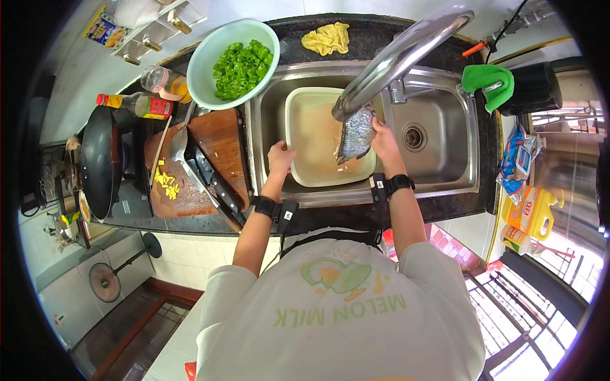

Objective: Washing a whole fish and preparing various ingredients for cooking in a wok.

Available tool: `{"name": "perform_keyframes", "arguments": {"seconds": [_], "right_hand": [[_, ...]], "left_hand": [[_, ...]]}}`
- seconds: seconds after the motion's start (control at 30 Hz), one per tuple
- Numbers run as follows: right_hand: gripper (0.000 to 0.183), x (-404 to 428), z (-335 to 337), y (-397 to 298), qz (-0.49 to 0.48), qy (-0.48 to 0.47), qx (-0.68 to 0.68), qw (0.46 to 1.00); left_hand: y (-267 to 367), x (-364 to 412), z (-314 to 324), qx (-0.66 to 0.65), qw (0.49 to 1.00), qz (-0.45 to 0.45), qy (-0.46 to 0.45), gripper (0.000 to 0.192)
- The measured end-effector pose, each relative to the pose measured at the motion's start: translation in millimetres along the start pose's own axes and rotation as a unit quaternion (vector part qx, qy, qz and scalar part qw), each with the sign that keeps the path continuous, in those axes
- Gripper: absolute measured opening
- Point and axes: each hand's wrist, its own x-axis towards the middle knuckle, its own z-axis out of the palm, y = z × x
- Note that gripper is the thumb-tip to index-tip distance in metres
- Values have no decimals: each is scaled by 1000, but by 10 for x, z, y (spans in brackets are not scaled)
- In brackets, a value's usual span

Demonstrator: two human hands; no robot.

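In my right hand [384,138] is a scaly whole fish [356,133], tilted over a pale rectangular plastic basin [305,178]. The faucet spout hides the fish's upper part. My left hand [281,158] is at the basin's left rim, its fingers curled around the edge. Cloudy, brownish water [314,138] lies in the basin, which stands in the larger bowl of a stainless steel sink [333,199]. The curved chrome faucet [400,57] arches above the basin.
Left are a wooden cutting board [214,128] with a cleaver [214,181], a spatula [180,143] and chopped yellow pieces [167,183], and a wok [101,162]. A bowl [200,85] of cut green peppers [242,69], a yellow cloth [327,39] and a green cloth [487,85] are around the sink.
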Motion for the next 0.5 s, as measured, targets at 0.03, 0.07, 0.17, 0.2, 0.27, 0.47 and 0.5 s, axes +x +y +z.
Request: {"name": "perform_keyframes", "arguments": {"seconds": [0.03, 0.07, 0.17, 0.2, 0.27, 0.47, 0.5], "right_hand": [[21, -31, 0, -15, -12, 7, 1, 1000], [21, -60, -2, -24, -15, 5, 0, 1000], [20, -112, 0, -36, -31, 22, -9, 999], [20, -121, -1, -38, -33, 15, -7, 999], [20, -122, 2, -40, -35, 6, -5, 999], [20, -145, 40, -46, -27, 11, -13, 999], [21, -159, 52, -44, -21, 12, -17, 1000]], "left_hand": [[43, -12, 13, 29, 999, 40, 10, 14], [85, -34, 48, 35, 998, 53, 30, 15], [217, -130, 104, 83, 980, 171, 67, 16], [265, -179, 135, 83, 977, 182, 75, 16], [367, -285, 213, 49, 970, 230, 64, 14], [663, -491, 337, 69, 952, 292, 62, 12], [693, -514, 332, 82, 949, 300, 57, 10]]}}
